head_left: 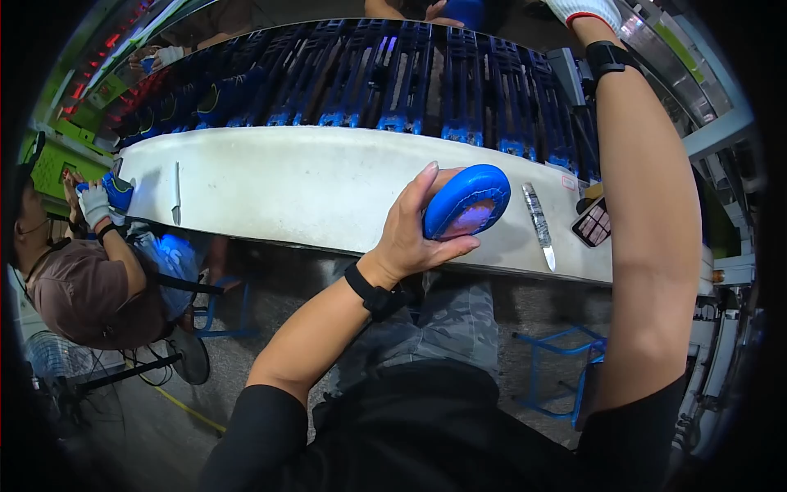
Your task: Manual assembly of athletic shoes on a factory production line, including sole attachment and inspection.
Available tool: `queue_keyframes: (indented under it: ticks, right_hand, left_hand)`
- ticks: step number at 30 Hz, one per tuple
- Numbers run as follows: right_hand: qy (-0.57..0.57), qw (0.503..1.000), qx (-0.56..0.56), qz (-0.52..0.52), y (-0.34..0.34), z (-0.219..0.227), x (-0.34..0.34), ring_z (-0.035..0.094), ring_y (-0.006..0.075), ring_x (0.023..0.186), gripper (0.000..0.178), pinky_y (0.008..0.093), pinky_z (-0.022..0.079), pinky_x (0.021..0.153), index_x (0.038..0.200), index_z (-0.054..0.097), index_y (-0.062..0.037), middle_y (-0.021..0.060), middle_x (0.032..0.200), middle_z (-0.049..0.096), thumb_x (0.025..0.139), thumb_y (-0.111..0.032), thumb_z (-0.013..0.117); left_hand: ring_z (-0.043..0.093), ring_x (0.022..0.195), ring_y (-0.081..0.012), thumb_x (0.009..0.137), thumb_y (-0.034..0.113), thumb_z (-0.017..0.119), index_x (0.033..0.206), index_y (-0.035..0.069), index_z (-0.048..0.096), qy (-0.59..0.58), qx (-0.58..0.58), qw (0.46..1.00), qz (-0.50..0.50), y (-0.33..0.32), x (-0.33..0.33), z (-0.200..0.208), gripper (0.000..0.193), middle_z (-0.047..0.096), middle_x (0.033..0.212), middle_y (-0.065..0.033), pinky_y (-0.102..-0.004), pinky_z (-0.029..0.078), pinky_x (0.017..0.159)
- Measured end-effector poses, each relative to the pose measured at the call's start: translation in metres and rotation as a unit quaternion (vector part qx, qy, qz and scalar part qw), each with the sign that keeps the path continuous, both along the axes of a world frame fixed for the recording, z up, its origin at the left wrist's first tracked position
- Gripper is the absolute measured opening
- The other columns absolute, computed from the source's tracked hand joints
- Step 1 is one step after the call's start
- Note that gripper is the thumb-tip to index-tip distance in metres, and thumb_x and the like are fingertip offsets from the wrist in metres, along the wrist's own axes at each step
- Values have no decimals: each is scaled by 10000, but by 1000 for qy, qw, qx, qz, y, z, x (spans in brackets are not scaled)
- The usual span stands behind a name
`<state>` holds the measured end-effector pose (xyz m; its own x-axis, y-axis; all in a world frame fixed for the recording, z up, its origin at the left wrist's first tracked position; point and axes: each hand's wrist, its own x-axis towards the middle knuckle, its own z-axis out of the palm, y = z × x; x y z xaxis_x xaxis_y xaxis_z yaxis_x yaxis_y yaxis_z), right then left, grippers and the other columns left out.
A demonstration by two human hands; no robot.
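Observation:
My bare left hand (406, 221) is wrapped round a blue shoe (459, 205), held above the white worktop (328, 180). The shoe's rounded end faces me, with a stitched line round a pinkish middle. To the right of it lies a knife (537, 221) with a wrapped, silvery handle, its blade pointing towards me. My right arm stretches far forward on the right. The right hand (584, 10), in a white glove with a red cuff, is at the top edge over the machine side; its fingers are cut off from view.
A dark slatted conveyor (393, 78) with blue fittings runs behind the worktop, dark shoes (221, 98) on its left. A phone (592, 221) lies beside my right arm. Another knife (176, 193) lies left. A co-worker (90, 279) handles a blue shoe (117, 193). Blue stools stand below.

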<state>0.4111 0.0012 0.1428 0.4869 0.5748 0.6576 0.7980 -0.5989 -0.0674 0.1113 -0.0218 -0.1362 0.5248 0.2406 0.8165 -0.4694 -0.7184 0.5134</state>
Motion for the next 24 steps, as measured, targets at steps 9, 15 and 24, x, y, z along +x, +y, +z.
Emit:
queue_keyframes:
  ticks: [9,15,24]
  right_hand:
    - [-4,1000,-2,-14,0,6,8,747,442,1145,574,530,580,1017,1167,824,-59,240,1192,790,1047,-539,532]
    - [-29,999,-7,-20,10,-4,11,754,426,1137,501,536,575,1016,1118,837,-64,235,1184,795,1042,-451,528]
    - [-108,991,-64,-55,17,-2,14,764,404,1102,487,529,562,976,1072,846,-75,216,1165,807,1017,-427,514]
  left_hand:
    - [729,1162,-352,833,269,934,1568,-19,486,-30,-72,997,24,-9,-41,115,908,712,1268,-247,-429,572,1028]
    - [739,671,-246,883,150,869,921,47,785,145,37,957,247,-10,-42,136,139,764,775,-103,-327,583,656]
    - [732,662,-229,871,130,836,861,64,766,84,27,941,326,34,-31,114,97,747,743,-76,-333,565,617]
